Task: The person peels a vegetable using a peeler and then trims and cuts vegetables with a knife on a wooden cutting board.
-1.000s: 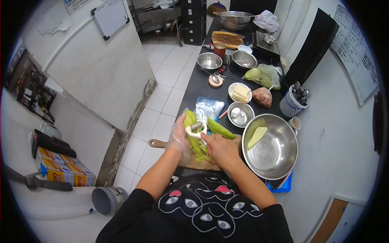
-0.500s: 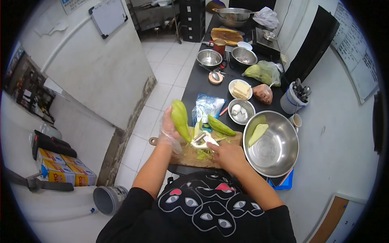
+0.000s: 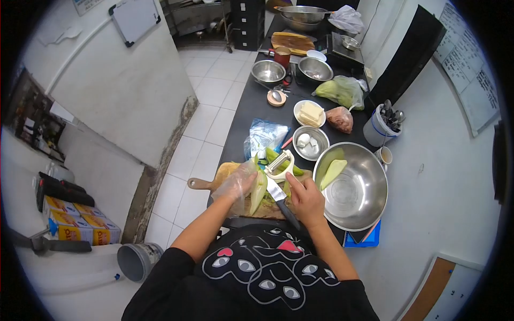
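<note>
My left hand (image 3: 241,182), in a clear plastic glove, is closed around a long, pale green vegetable (image 3: 258,192) with part of its skin peeled off. It is held low over the wooden cutting board (image 3: 229,170). My right hand (image 3: 307,200) grips a white Y-shaped peeler (image 3: 282,167), its blade raised just right of the vegetable. Between my hands lies a knife (image 3: 288,213) with a black handle. Another green vegetable (image 3: 273,155) rests at the far side of the board, partly hidden by the peeler. Green peelings are scattered on the board.
Right of the board, a large steel bowl (image 3: 369,195) holds a peeled piece (image 3: 334,174). Beyond the board are a small bowl (image 3: 312,151) with white pieces, a blue-white plastic packet (image 3: 263,135), a bowl of yellowish blocks (image 3: 310,113) and bagged green vegetables (image 3: 340,92).
The vegetable in my left hand has come down from upright to low over the board, its peeled side now showing. The peeler has tilted up, uncovering the knife.
</note>
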A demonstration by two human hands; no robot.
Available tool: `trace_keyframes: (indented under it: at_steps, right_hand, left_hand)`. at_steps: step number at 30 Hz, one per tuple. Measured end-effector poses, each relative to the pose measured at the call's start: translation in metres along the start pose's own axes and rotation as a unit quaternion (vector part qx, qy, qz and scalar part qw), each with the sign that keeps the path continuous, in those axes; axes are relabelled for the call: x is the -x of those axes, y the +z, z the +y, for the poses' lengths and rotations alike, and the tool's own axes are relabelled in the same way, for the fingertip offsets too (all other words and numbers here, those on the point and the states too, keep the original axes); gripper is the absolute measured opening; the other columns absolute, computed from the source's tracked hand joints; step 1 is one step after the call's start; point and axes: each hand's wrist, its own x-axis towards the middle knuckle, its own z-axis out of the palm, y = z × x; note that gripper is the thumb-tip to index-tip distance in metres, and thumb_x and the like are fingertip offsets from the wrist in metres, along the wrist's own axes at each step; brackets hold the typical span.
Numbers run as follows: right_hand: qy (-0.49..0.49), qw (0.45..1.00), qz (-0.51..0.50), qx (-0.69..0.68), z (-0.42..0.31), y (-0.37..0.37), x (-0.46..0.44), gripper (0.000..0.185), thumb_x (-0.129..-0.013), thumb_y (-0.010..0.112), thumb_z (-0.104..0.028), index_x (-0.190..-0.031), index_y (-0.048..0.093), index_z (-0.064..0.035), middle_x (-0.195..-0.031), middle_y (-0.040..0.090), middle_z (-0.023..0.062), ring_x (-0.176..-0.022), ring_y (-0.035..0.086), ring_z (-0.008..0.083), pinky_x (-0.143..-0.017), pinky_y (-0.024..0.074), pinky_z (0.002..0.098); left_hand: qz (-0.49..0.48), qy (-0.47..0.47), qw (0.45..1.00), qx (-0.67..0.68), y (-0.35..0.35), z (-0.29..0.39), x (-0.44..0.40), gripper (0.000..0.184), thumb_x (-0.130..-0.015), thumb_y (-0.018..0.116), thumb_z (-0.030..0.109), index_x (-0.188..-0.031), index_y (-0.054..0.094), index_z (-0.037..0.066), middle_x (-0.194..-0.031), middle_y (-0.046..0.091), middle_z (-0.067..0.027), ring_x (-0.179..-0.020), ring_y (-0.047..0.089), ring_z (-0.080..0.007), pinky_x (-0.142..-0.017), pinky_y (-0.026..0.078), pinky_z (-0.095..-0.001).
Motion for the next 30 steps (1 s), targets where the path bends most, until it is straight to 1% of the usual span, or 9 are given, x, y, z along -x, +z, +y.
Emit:
trace_keyframes:
  at_steps: [2, 5, 8, 11, 14, 18, 21, 26, 30]
  right_hand:
    - [-0.006, 1.0, 0.021, -0.008, 0.001, 0.002, 0.002, 0.046, -0.077, 0.067, -0.008, -0.12, 0.063, -0.0245, -0.073, 0.046, 0.007, -0.06, 0.052, 0.0247, -0.052, 0.0427, 0.037]
    - [-0.026, 0.998, 0.047, -0.017, 0.002, 0.001, 0.003, 0.045, -0.076, 0.067, -0.007, -0.118, 0.064, -0.0217, -0.072, 0.047, 0.007, -0.06, 0.052, 0.0243, -0.052, 0.0422, 0.0362]
    - [-0.048, 0.996, 0.06, -0.044, 0.004, 0.003, 0.005, 0.043, -0.075, 0.069, -0.005, -0.116, 0.065, -0.0183, -0.073, 0.05, 0.0072, -0.062, 0.053, 0.0235, -0.052, 0.0424, 0.0348]
    - [-0.067, 0.993, 0.066, -0.07, 0.006, 0.005, 0.006, 0.042, -0.074, 0.07, -0.003, -0.114, 0.065, -0.016, -0.076, 0.054, 0.0079, -0.064, 0.055, 0.0231, -0.053, 0.0431, 0.0338]
    - [-0.075, 0.989, 0.082, -0.099, 0.008, 0.009, 0.009, 0.043, -0.072, 0.067, -0.004, -0.113, 0.066, -0.0185, -0.076, 0.052, 0.0083, -0.066, 0.053, 0.0256, -0.056, 0.043, 0.0365]
    - [-0.085, 0.985, 0.11, -0.105, 0.015, 0.013, 0.011, 0.046, -0.07, 0.066, -0.004, -0.112, 0.067, -0.0211, -0.082, 0.053, 0.0088, -0.071, 0.053, 0.0278, -0.061, 0.0436, 0.0386]
    - [-0.111, 0.983, 0.122, -0.086, 0.014, 0.005, 0.005, 0.041, -0.072, 0.07, 0.0, -0.11, 0.067, -0.0157, -0.084, 0.057, 0.0089, -0.07, 0.055, 0.0263, -0.059, 0.0437, 0.035]
    - [-0.116, 0.987, 0.097, -0.059, 0.011, -0.005, -0.003, 0.041, -0.072, 0.067, -0.002, -0.109, 0.069, -0.0196, -0.084, 0.056, 0.0076, -0.07, 0.053, 0.0255, -0.058, 0.0417, 0.0354]
    - [-0.116, 0.991, 0.059, -0.023, 0.004, -0.02, -0.01, 0.041, -0.072, 0.066, -0.005, -0.109, 0.069, -0.0225, -0.082, 0.055, 0.0067, -0.07, 0.053, 0.0257, -0.059, 0.0414, 0.0365]
  left_hand:
    - [0.093, 0.102, 0.991, -0.002, 0.001, -0.008, 0.004, 0.048, -0.091, 0.05, 0.039, -0.127, 0.053, 0.007, -0.123, 0.058, -0.0185, -0.115, 0.054, -0.0339, -0.098, 0.042, -0.0388]
    - [0.082, 0.17, 0.968, 0.163, -0.012, -0.002, 0.008, 0.036, -0.092, 0.055, 0.029, -0.117, 0.061, 0.004, -0.11, 0.065, -0.0149, -0.1, 0.063, -0.0272, -0.089, 0.048, -0.0338]
    - [-0.097, 0.045, 0.861, 0.498, -0.025, 0.021, 0.022, 0.03, -0.092, 0.059, 0.024, -0.108, 0.065, 0.0, -0.099, 0.068, -0.0097, -0.088, 0.063, -0.0165, -0.081, 0.049, -0.0279]
    - [-0.154, 0.039, 0.838, 0.522, -0.039, 0.043, 0.037, 0.03, -0.092, 0.059, 0.023, -0.107, 0.065, -0.002, -0.096, 0.066, -0.0066, -0.086, 0.06, -0.0104, -0.078, 0.048, -0.0248]
    - [-0.155, 0.052, 0.828, 0.536, -0.044, 0.053, 0.046, 0.028, -0.092, 0.059, 0.022, -0.107, 0.065, 0.0, -0.096, 0.066, -0.0061, -0.087, 0.06, -0.0106, -0.078, 0.048, -0.0249]
    - [-0.157, 0.089, 0.864, 0.469, -0.056, 0.063, 0.056, 0.027, -0.091, 0.06, 0.022, -0.105, 0.066, -0.001, -0.095, 0.066, -0.0052, -0.086, 0.06, -0.0104, -0.078, 0.047, -0.0248]
    - [-0.152, 0.096, 0.874, 0.452, -0.059, 0.067, 0.059, 0.026, -0.091, 0.061, 0.022, -0.103, 0.066, -0.001, -0.093, 0.066, -0.0049, -0.084, 0.06, -0.0106, -0.077, 0.047, -0.0247]
    - [-0.137, 0.079, 0.885, 0.438, -0.057, 0.061, 0.052, 0.025, -0.09, 0.063, 0.021, -0.1, 0.066, -0.001, -0.09, 0.065, -0.0049, -0.082, 0.06, -0.0107, -0.075, 0.047, -0.0245]
    - [-0.151, 0.06, 0.853, 0.495, -0.053, 0.051, 0.046, 0.023, -0.088, 0.065, 0.021, -0.097, 0.065, -0.001, -0.087, 0.064, -0.0042, -0.08, 0.059, -0.0102, -0.073, 0.047, -0.0243]
